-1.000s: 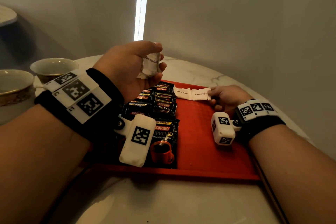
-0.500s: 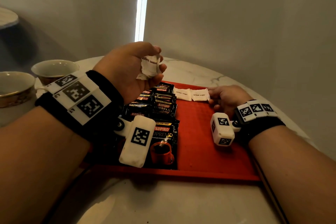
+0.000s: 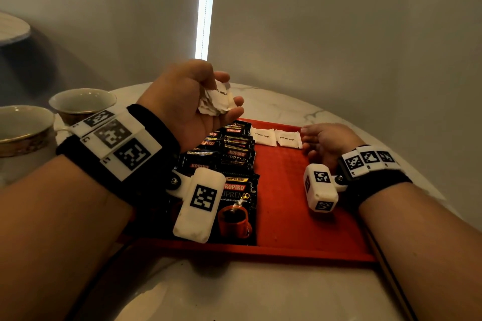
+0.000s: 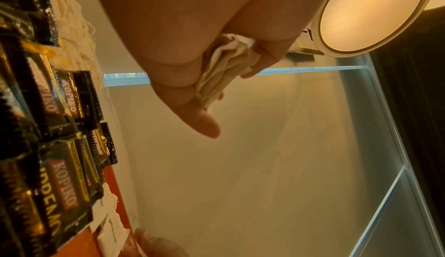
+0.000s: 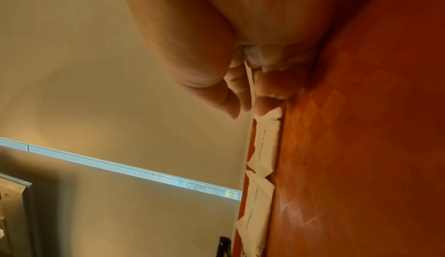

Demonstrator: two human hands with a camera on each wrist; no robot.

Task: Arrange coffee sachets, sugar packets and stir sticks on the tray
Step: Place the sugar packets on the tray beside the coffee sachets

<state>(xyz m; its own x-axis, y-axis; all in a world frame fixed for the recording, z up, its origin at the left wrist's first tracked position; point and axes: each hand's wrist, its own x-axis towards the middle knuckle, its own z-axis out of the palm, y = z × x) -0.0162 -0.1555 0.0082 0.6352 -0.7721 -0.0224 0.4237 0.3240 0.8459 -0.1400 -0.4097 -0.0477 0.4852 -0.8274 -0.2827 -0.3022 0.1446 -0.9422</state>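
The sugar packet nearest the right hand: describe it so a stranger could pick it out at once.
Start at the red tray on the marble table. Along its far edge, right of the black coffee sachets, two white packets printed "brown sugar" lie flat side by side. The wanted packet is the right-hand one, whose end meets the fingertips of the right hand; its twin lies next to the sachets.

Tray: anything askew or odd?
Little stands out. The coffee sachets overlap in rows on the left of the tray; two sugar packets lie side by side at the far edge. The left hand grips a crumpled bunch of packets, bent, not flat. No spill visible.
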